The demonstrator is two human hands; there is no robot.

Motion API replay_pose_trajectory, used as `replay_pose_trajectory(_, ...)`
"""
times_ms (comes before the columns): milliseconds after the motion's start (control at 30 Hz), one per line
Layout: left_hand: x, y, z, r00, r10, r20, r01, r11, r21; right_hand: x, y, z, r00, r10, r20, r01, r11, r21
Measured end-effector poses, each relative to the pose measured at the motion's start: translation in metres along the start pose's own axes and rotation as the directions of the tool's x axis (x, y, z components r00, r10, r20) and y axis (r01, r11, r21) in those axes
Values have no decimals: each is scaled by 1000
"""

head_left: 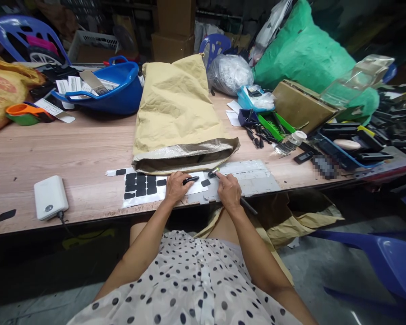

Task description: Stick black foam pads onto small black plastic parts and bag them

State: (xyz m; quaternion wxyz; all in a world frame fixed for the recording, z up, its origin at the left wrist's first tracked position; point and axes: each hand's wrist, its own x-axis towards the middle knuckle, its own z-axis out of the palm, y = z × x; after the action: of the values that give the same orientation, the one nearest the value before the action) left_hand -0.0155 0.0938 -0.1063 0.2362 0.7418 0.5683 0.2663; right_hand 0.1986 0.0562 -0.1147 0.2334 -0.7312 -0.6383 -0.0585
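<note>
Over white paper point(159, 197), left hand point(176, 188) holds black piece point(191, 180).

Left forearm point(148, 235) and right forearm point(248, 239) are bare, angled forward and inward. The left hand point(177, 186) is back uppermost, digits pinched; the right hand point(230, 192) is curled, index finger point(221, 177) extended forward.

On the table point(94, 144), a sack point(179, 99) lies just behind a sheet point(159, 197) with stickers point(141, 186) on it; left of the sheet, a power bank point(50, 195); left of the sack, a basin point(111, 106) with boxes point(75, 84) inside
</note>
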Motion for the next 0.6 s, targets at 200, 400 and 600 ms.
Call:
replay_pose_trajectory(200, -2, 0, -1, 1000, -8, 3, 8, 1000, -4, 2, -6, 8, 999, 18, -45, -22, 997, -77)
replay_pose_trajectory(400, 0, -1, -6, 1000, 14, 21, -15, 1000, 12, 2, -11, 8, 998, 42, -51, -46, 996, -78)
replay_pose_trajectory(600, -19, 9, -15, 992, 118, 50, -115, 992, -49, 3, -12, 8, 999, 32, -40, -36, 994, -99)
